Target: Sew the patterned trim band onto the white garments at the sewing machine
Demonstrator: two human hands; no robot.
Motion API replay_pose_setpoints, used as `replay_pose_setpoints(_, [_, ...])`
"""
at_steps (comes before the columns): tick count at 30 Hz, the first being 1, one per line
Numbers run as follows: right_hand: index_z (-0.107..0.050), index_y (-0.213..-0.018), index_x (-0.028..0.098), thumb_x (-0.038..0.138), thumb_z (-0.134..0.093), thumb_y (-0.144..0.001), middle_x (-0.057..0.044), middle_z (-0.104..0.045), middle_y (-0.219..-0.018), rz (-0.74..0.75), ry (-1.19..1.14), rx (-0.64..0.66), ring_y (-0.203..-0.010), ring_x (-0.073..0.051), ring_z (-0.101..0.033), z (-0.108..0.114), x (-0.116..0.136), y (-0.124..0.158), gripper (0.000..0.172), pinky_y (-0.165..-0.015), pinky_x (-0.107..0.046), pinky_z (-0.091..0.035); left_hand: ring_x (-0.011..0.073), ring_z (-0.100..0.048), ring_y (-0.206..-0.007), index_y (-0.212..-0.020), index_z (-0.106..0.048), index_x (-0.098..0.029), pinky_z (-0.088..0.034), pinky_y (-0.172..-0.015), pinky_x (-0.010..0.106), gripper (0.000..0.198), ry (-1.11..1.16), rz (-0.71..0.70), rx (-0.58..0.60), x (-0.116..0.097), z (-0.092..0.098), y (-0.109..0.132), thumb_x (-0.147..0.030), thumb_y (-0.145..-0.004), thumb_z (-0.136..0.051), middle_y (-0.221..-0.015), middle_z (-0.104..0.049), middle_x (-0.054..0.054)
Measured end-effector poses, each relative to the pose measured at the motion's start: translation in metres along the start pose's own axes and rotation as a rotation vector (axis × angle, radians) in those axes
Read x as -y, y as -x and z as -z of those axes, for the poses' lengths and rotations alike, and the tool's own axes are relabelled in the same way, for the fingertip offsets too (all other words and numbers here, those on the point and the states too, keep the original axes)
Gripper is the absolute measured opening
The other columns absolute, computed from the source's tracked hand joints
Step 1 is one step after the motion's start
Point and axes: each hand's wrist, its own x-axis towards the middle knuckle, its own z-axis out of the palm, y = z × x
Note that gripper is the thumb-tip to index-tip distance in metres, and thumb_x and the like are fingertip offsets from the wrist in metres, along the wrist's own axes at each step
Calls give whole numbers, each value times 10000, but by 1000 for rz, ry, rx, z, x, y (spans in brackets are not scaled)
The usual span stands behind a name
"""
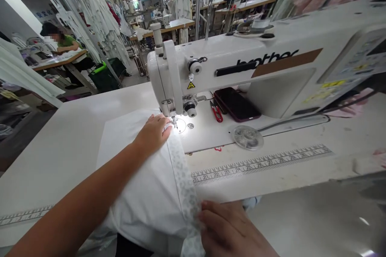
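left hand [153, 134]: palm down, flat, arm outstretched forward | right hand [230, 231]: low, fingers [215, 219] slightly curled

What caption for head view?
Left hand presses white fabric by the needle of a Brother sewing machine; right hand holds its patterned band.

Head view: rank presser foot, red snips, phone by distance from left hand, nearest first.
1. Presser foot: just beyond the fingertips of the left hand.
2. Red-handled snips: farther right, on the machine bed.
3. Phone: right of the snips, on the bed.

head view looks forward and down; close above the left hand [152, 134]
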Motion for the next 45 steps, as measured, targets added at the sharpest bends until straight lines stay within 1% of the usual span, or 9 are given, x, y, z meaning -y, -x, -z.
replay_pose_setpoints(5, [-623, -831, 196, 26, -474, -847, -23, -727, -883, 25, 14, -3, -922, -164, -679, 1, 8, -8, 227, -801, -278, -548, 288, -429, -1324, -1236, -500, -130, -371, -1084, 545, 341, 15, -51, 56, -49, 14, 59, -293, -942, -447, -1398, -493, 159])
replay_pose_setpoints(8, [-638, -921, 150, 26, -466, -853, -50, -734, -887, -2, -16, -48, -875, -161, -686, 2, 8, -11, 223, -789, -275, -553, 335, -338, -1382, -1372, -392, -139, -326, -1068, 653, 496, -9, -156, 146, -76, 19, 96, -391, -951, -462, -1465, -422, 152])
replay_pose_setpoints(12, [-642, -956, 156, 43, -488, -878, -61, -722, -977, 50, -25, 4, -970, -171, -661, 0, 3, -2, 206, -858, -299, -535, 340, -352, -1375, -1382, -409, -140, -333, -1060, 661, 473, -39, -277, 154, -81, 20, 113, -342, -958, -463, -1447, -455, 131])
replay_pose_setpoints(15, [-645, -890, 154, 14, -532, -863, -60, -701, -1038, 204, 48, 97, -1100, -217, -602, 0, 0, 4, 181, -928, -367, -498, 299, -431, -1331, -1320, -494, -134, -346, -1092, 598, 394, -17, -359, 68, -77, 17, 114, -289, -959, -471, -1384, -532, 116])
replay_pose_setpoints(19, [-644, -853, 140, 33, -543, -876, -63, -687, -1066, 237, 67, 114, -1140, -225, -571, 1, 1, 4, 149, -951, -382, -483, 266, -488, -1287, -1255, -556, -112, -379, -1106, 516, 347, 17, -410, -35, -75, 17, 115, -245, -939, -506, -1326, -581, 122])
replay_pose_setpoints(23, [-646, -832, 141, 9, -522, -877, -57, -706, -998, 224, 62, 80, -1076, -207, -609, 6, 3, -4, 187, -930, -366, -502, 252, -537, -1230, -1213, -592, -112, -409, -1095, 494, 316, 44, -432, -30, -77, 18, 116, -233, -929, -521, -1268, -619, 117])
replay_pose_setpoints(32, [-668, -987, 149, 139, -354, -1005, -88, -714, -1060, 172, -36, 252, -1119, -187, -600, 22, -2, -13, 315, -919, -337, -521, 250, -576, -1183, -1203, -605, -97, -476, -1046, 453, 316, 87, -442, -24, -74, 18, 109, -216, -926, -511, -1233, -641, 116])
replay_pose_setpoints(37, [-665, -1004, 157, 149, -371, -1009, -69, -721, -1073, 180, -57, 228, -1093, -171, -616, 22, -13, -28, 294, -918, -320, -491, 257, -559, -1210, -1205, -600, -105, -459, -1050, 486, 313, 86, -442, -4, -62, 15, 97, -216, -934, -490, -1267, -625, 114])
replay_pose_setpoints(45, [-674, -1078, 176, 210, -369, -1001, -32, -667, -1207, 192, 16, 343, -1123, -198, -570, 16, -37, -55, 317, -939, -359, -448, 247, -563, -1208, -1175, -585, -101, -430, -1072, 474, 282, 75, -435, -40, -37, 11, 65, -184, -924, -486, -1238, -634, 133])
